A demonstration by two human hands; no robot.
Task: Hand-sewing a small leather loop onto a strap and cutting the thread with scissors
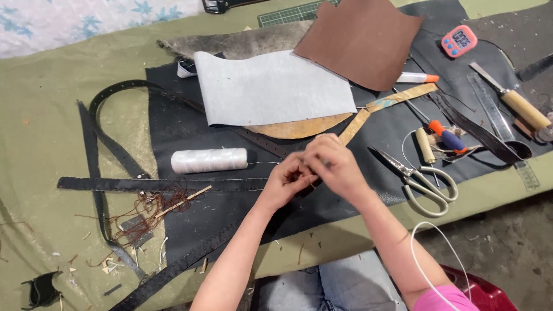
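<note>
Here, left to right: a white thread spool [209, 160] lies mid-table; its thread runs to the left hand [286, 179], fingers pinched shut on something too small to make out. The right hand [333, 164] covers it, fingers curled. Scissors [421, 180] lie near the table's front edge.

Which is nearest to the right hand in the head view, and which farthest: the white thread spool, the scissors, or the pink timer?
From the right hand:
1. Scissors, just to its right on the dark leather.
2. White thread spool, farther off to the left, beyond the left hand.
3. Pink timer, far up at the right, near the table's back edge.
</note>
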